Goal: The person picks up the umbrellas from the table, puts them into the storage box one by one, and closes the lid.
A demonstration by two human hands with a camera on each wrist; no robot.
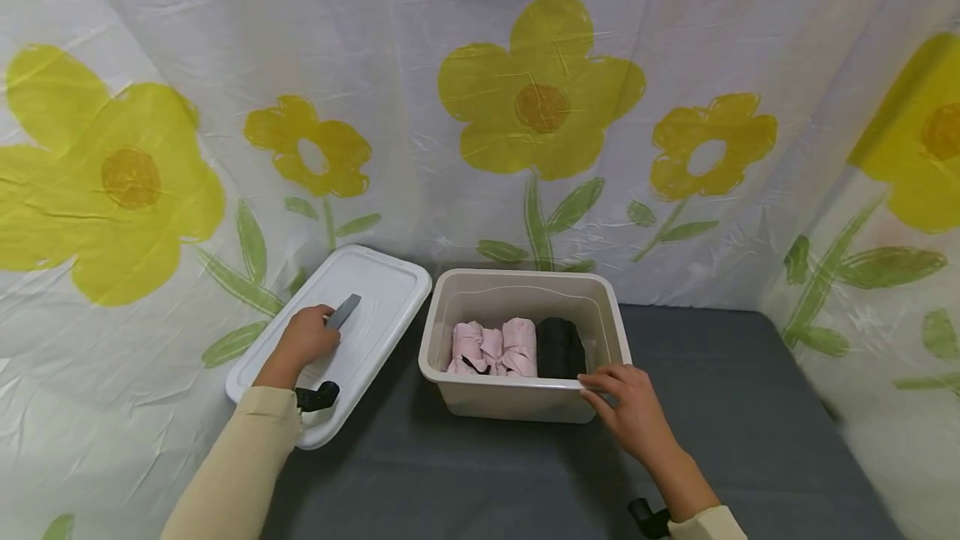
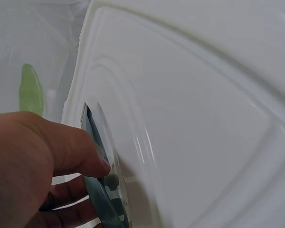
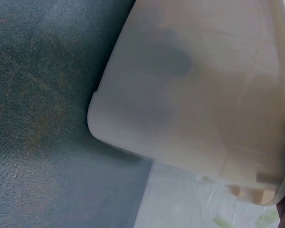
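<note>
My left hand [image 1: 310, 336] grips the grey handle [image 1: 345, 309] of a white plastic lid [image 1: 375, 273], thumb on one side and fingers on the other in the left wrist view. The lid lies tilted to the left of a beige storage bin [image 1: 510, 400]. At the bin's front right corner, my right hand [image 1: 628, 407] pinches the rim, fingers over the top and thumb outside. Inside the bin stand pink rolled bundles [image 1: 519, 344] and a black rolled bundle [image 1: 560, 348]. The right wrist view mostly shows the bin's outer wall [image 3: 180, 104].
A dark grey cloth [image 1: 705, 407] covers the table under the bin. Behind and at both sides hangs a white curtain [image 1: 420, 90] printed with yellow flowers, close to the backs of the bin and lid. Each wrist wears a black camera strap.
</note>
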